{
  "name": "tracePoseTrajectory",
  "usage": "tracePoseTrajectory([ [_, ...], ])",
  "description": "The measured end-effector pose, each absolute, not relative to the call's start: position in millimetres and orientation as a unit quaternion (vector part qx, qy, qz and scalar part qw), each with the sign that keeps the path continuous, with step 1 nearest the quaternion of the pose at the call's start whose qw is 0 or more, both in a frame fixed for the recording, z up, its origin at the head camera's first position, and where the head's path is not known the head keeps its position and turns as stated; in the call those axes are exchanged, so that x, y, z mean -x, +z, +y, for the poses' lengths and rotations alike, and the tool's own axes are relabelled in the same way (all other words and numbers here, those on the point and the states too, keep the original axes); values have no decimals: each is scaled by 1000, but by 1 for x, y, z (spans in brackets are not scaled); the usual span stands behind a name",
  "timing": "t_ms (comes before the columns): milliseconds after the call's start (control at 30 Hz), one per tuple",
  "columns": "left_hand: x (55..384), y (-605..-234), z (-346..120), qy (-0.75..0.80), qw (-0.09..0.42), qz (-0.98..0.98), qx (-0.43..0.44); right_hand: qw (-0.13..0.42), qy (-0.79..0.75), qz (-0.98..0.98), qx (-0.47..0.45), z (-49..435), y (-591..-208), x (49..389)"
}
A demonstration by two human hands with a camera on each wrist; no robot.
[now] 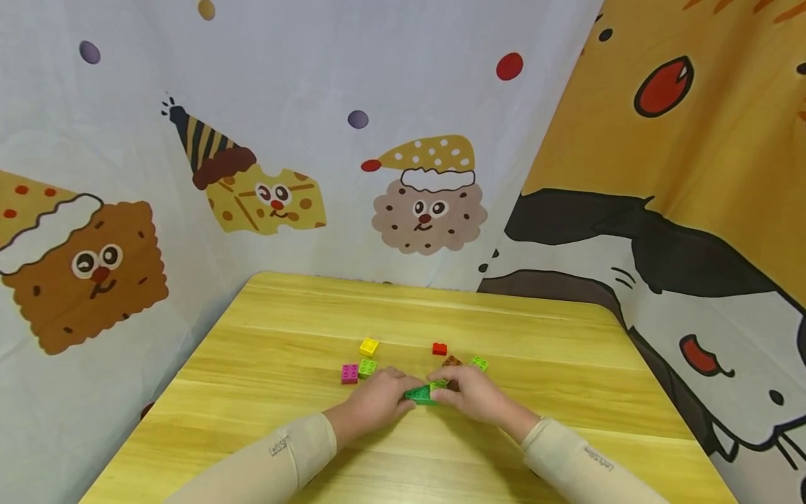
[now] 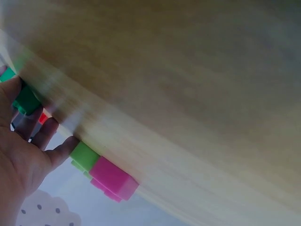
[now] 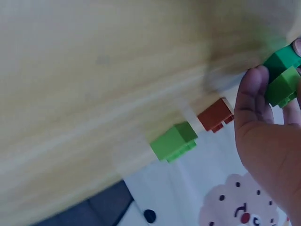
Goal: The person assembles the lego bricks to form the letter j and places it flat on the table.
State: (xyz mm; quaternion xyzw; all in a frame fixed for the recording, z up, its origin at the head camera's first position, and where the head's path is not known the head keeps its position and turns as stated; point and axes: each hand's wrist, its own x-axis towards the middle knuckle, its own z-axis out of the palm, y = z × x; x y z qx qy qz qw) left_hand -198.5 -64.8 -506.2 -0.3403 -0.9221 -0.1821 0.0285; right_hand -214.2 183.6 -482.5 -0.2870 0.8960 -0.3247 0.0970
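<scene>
Front blks btwn L hand & R hand; other blks behind, on tbl.

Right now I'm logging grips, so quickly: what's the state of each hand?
Left hand: closed, pinching the dark green block.
Right hand: closed, holding a light green block by the dark green one.

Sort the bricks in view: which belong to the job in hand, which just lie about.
In the job:
green brick, in the left hand
held lime brick, in the right hand

Just lying about, it seems:
yellow brick
red brick
brown brick
pink brick
left lime brick
right lime brick
</scene>
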Motion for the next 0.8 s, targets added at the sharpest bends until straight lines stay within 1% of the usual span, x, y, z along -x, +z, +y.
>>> tracePoseTrajectory([
  [167,197,-504,-66,-186,26,-923,336,162,-430,857,233,185,-486,218],
  [300,197,-505,-66,-185,21,-925,332,195,-475,832,212,186,-489,220],
  [800,197,-506,-64,-184,26,-924,335,217,-513,804,207,190,-497,223],
])
